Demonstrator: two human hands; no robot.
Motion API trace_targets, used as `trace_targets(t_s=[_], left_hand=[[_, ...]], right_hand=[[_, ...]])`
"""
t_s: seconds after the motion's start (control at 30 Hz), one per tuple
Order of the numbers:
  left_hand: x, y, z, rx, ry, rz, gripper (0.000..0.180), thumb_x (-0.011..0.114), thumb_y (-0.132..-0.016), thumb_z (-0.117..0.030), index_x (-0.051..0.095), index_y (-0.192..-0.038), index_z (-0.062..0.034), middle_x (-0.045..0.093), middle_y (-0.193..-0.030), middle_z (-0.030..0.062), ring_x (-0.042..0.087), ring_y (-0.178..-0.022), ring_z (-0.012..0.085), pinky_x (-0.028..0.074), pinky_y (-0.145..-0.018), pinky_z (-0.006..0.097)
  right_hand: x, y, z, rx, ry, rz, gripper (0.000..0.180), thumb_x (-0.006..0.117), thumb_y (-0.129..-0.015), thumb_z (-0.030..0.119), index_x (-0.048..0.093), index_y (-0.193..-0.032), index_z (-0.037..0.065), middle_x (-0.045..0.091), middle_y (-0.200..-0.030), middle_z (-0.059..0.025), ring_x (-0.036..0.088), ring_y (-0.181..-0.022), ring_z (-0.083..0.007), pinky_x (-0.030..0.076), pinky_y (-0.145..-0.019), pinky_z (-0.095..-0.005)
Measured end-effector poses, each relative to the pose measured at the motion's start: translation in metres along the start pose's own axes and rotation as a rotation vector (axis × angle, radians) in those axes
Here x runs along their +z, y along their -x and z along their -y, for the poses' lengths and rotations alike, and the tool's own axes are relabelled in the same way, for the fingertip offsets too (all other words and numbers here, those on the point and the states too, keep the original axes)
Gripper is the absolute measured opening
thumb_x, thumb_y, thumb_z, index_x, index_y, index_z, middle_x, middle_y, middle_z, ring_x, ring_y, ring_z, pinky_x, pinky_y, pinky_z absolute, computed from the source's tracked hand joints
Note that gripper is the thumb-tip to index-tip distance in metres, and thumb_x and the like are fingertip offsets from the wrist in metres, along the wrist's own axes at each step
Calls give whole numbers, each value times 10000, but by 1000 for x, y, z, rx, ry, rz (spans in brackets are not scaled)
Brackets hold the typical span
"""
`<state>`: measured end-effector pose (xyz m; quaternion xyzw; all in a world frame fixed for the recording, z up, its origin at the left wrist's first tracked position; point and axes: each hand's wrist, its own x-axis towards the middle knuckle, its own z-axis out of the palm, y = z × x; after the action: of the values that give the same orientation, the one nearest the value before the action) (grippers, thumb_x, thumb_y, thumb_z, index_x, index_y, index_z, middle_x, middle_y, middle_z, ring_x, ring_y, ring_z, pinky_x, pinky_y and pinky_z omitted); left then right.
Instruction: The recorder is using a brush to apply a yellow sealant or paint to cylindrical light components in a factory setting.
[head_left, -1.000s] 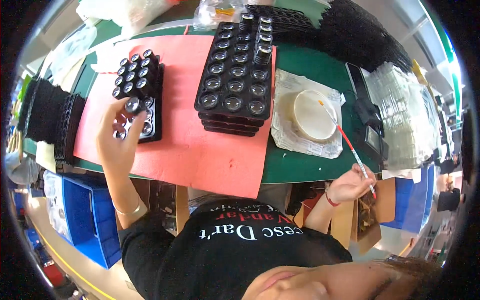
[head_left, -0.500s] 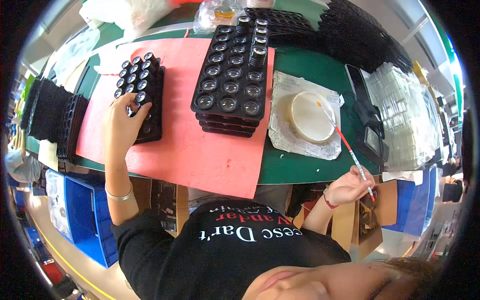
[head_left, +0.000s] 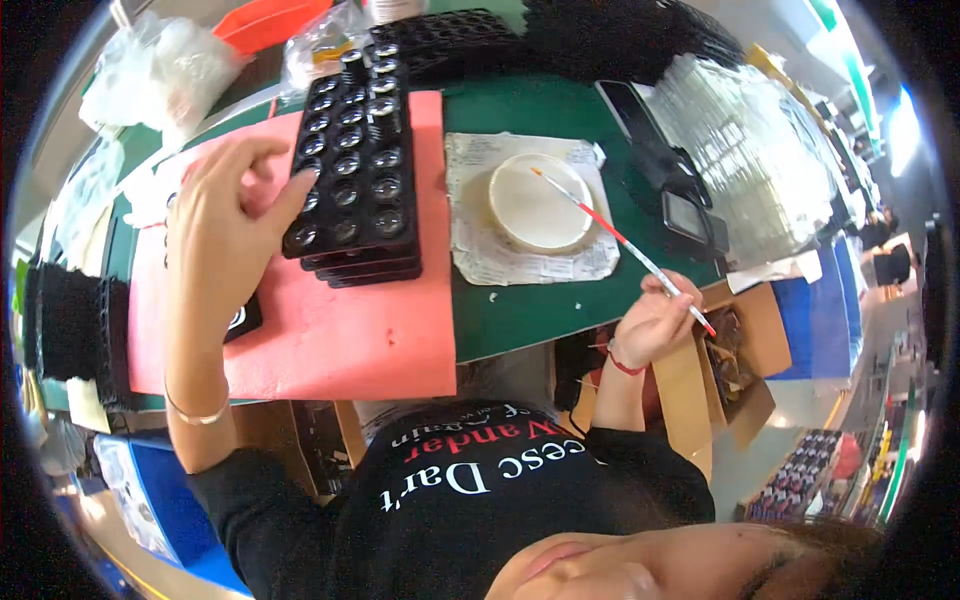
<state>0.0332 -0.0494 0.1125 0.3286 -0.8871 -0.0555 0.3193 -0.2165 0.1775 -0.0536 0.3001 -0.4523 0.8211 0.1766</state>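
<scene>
My left hand [head_left: 225, 210] is raised over the pink sheet [head_left: 340, 345], its fingers apart and nothing visible between them. Its thumb tip comes close to the left edge of a stack of black trays [head_left: 365, 240], whose round pockets hold glass lenses. A smaller black tray [head_left: 243, 320] lies mostly hidden beneath this hand; only a corner shows. In my right hand [head_left: 655, 315] is a thin paintbrush [head_left: 640, 255] with a red and white handle. Its orange tip points over a round white dish [head_left: 540, 215], which stands on folded paper [head_left: 475, 250].
Black trays are piled at the left edge [head_left: 70, 325] and at the back [head_left: 620, 45]. Clear plastic trays [head_left: 740, 165] stand at the right, beside a phone [head_left: 625, 110] and a dark device [head_left: 690, 215]. An orange bin [head_left: 265, 25] and a plastic bag [head_left: 160, 80] sit behind.
My left hand has let go of the lens piece in the smaller tray and lifted, its fingers spreading. My right hand keeps the paintbrush. The whole view has shifted.
</scene>
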Motion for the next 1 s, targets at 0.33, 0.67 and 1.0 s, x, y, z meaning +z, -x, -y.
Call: trace_targets(t_s=[0.33, 0.67, 1.0], left_hand=[[61, -45, 14, 261, -125, 30, 368, 606, -685, -391, 596, -695, -23, 593, -730, 158, 576, -742, 321, 457, -647, 402], [64, -38, 17, 263, -70, -74, 295, 606, -625, -314, 623, -664, -21, 623, -730, 129, 604, -732, 302, 498, -628, 392], [53, -37, 9, 150, -9, 107, 240, 565, -609, -243, 646, -712, -43, 629, -754, 142, 623, -722, 287, 501, -627, 380]], right_hand=[[-3, 0, 3, 22, 26, 29, 267, 413, -892, 245, 497, -827, -1, 514, -739, -100, 477, -653, -171, 384, -587, -283], [-3, 2, 0, 64, 0, 34, 285, 393, -910, 230, 508, -915, -31, 510, -790, -89, 460, -717, -159, 363, -631, -266], [2, 1, 9, 60, 92, 11, 321, 377, -914, 261, 499, -900, -34, 498, -775, -99, 460, -720, -172, 359, -641, -283]])
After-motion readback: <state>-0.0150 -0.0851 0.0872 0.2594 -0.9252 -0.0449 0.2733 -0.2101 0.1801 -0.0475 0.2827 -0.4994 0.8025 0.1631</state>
